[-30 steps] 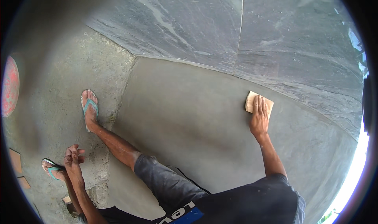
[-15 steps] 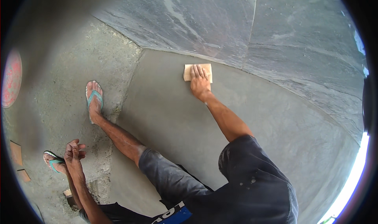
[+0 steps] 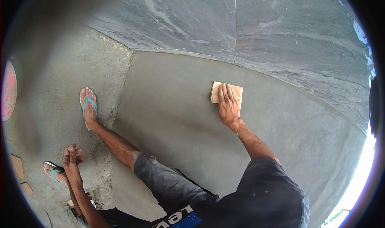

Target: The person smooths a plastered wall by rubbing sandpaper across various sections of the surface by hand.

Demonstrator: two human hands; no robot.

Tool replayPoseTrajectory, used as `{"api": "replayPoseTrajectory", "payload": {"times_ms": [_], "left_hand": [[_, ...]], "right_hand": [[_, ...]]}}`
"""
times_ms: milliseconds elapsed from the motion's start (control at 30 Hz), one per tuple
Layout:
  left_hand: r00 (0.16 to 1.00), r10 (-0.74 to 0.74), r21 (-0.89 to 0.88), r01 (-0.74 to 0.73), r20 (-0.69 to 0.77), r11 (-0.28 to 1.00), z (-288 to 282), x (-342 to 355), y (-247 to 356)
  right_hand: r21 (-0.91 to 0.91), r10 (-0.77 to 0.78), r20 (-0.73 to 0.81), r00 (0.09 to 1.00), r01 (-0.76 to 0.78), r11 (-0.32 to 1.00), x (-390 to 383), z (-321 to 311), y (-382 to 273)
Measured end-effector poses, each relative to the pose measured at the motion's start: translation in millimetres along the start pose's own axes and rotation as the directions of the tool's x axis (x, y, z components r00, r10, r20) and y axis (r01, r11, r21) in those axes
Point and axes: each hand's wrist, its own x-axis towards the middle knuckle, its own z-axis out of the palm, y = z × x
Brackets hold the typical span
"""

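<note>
Right hand [image 3: 228, 107] pressed flat, fingers [image 3: 225, 93] spread wide over a tan wooden float [image 3: 226, 95], now further right across the wet cement slab [image 3: 176, 119] than half a second ago. Left hand [image 3: 71, 158] loosely curled, empty, near the knee. Tile edge [image 3: 236, 63] close above; plenty of smooth room below and rightward.

A: What fills the top, from ten to two o'clock?
B: Dark grey stone slabs [image 3: 280, 31], streaked pale, with a thin joint running down at twelve.
A: And the middle?
B: A smooth grey cement patch [image 3: 172, 107], damp-looking.
A: At nine o'clock?
B: Rougher concrete floor [image 3: 52, 79], a red round disc [image 3: 8, 89] at the rim, two small brown tiles [image 3: 18, 168] at eight. Bright daylight [image 3: 361, 180] at four.
</note>
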Motion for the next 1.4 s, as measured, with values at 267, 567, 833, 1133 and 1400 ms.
{"api": "replayPoseTrajectory", "payload": {"times_ms": [267,567,833,1133,1400], "left_hand": [[0.999,0.034,-0.037,-0.033,0.017,0.999,-2,-10,7],[0.994,-0.008,-0.053,0.002,-0.109,0.999,-23,-9,2],[0.992,-0.014,-0.094,0.002,-0.127,0.996,-34,-13,8],[0.996,0.015,-0.079,-0.022,-0.089,0.997,-40,-16,14],[0.987,0.026,-0.125,-0.046,-0.159,0.991,-55,-24,3]], "right_hand": [[-0.047,-0.042,0.064,0.997,0.046,0.998,-69,-54,55],[-0.112,-0.156,0.207,0.966,0.182,0.977,-64,-54,55],[-0.095,-0.145,0.192,0.971,0.165,0.982,-81,-64,62],[0.011,-0.329,0.229,0.916,0.335,0.942,83,19,-30],[0.046,-0.399,0.126,0.908,0.396,0.917,38,35,-38]]}}
